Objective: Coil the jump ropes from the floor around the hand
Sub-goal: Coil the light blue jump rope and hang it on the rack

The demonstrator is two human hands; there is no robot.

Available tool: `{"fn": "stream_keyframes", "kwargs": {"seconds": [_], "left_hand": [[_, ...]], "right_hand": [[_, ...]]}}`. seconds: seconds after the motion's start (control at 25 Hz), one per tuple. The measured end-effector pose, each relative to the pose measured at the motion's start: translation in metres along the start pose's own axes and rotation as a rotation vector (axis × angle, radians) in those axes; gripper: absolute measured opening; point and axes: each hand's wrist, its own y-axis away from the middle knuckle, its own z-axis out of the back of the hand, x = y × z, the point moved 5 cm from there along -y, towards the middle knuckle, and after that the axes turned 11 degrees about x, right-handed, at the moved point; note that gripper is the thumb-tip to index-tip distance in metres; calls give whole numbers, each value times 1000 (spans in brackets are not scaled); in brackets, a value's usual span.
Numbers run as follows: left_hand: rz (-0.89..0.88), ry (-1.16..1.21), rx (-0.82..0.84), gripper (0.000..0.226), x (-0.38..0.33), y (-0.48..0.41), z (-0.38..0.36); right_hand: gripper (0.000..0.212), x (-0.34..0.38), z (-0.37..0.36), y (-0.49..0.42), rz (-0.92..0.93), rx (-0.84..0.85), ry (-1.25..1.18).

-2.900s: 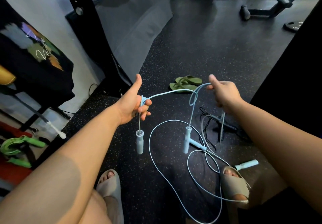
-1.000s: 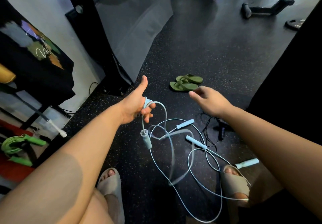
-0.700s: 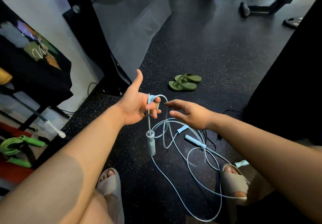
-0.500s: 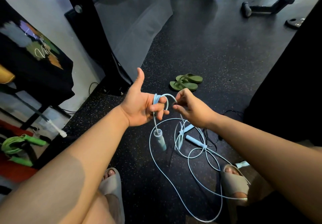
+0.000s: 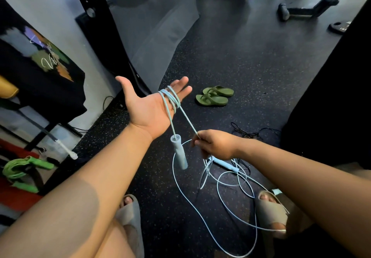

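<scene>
Several turns of jump rope (image 5: 171,98) sit on your left hand (image 5: 148,108), fingers straight; right hand (image 5: 216,147) pinches the strand. Looks thin, limp: grip near the coil, keep tension.

I'm tagging this as a gym: black speckled rubber floor (image 5: 251,61), a black equipment frame (image 5: 313,7) with a padded foot at the far end, and what looks like a weight plate (image 5: 340,27) lying beside it. Also a bolted black rack upright (image 5: 96,23) on the left, a coiled green jump rope (image 5: 14,168) stored nearby, and light-blue jump ropes (image 5: 225,165) on the floor.
</scene>
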Motion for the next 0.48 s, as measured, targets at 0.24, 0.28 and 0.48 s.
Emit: {"fn": "stream_keyframes", "kwargs": {"seconds": [0.24,0.28,0.48], "left_hand": [[131,-353,-113,144,-6,1,29],[167,-420,-128,143,-5,2,34],[519,-855,-34,135,24,11,41]], "right_hand": [[27,29,18,11,170,-143,276],[31,37,22,14,222,-182,311],[34,56,49,28,342,-391,335]]}}
